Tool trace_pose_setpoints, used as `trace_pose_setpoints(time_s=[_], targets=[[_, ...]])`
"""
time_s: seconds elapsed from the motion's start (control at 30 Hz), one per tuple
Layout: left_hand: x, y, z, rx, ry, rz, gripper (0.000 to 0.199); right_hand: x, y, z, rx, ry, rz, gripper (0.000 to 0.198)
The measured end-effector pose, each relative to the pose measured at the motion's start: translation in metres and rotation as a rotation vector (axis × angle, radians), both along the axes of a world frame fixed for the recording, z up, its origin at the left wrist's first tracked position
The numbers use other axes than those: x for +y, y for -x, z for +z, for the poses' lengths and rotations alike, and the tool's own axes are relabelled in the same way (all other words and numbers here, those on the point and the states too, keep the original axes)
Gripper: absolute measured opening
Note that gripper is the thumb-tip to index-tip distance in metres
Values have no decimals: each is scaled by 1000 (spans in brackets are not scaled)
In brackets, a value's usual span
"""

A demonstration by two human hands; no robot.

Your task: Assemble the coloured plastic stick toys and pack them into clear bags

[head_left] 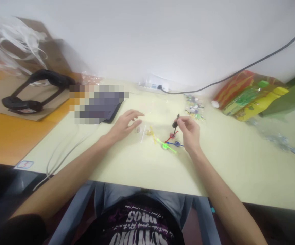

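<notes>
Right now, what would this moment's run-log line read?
left hand: open, near white stick | right hand: pinching black piece | table: red piece, blue piece, green piece, yellow piece

Single head-worn view: looks from close above the near edge of the flat, pale-yellow tabletop [137, 163], facing forward and down, far edge included.

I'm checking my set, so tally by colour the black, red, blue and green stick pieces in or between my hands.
Black piece: 1, in the right hand
Red piece: 1
Blue piece: 1
Green piece: 1
Total: 4
</notes>
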State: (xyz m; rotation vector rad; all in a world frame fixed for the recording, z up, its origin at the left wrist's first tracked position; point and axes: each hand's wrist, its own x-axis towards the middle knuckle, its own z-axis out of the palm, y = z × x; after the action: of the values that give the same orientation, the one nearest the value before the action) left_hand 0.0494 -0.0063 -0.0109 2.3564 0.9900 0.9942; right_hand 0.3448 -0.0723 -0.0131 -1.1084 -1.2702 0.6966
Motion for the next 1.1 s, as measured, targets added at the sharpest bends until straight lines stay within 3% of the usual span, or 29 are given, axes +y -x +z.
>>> trace_pose_setpoints(time_s=[0.07, 0.2, 0.3, 0.53, 0.67, 0.8, 0.9, 1.1], targets=[[-5, -8, 8, -22, -83, -5, 32, 5, -2, 4, 98, -20, 24, 26], [-10, -38, 25, 22, -212, -165, 36, 17, 8, 14, 207, 35, 184, 30], [-8, -61, 32, 45, -208, -238, 37, 20, 22, 17, 239, 115, 324, 34], [-28, -77, 15, -28, -187, -130, 28, -3, 41, 13, 414, 265, 398, 39], [-39, -76, 5, -178, -368, -167, 18, -13, 44, 18, 466, 319, 447, 38], [-33, -79, -1, -336, -524, -192, 23, -15, 44, 18, 522, 319, 482, 34], [-31, -79, -1, -376, -517, -137, 24, -14, 42, 15, 495, 266, 479, 35], [-34, -77, 4, -370, -446, -13, 17, -14, 32, 18, 198, 151, 450, 43]])
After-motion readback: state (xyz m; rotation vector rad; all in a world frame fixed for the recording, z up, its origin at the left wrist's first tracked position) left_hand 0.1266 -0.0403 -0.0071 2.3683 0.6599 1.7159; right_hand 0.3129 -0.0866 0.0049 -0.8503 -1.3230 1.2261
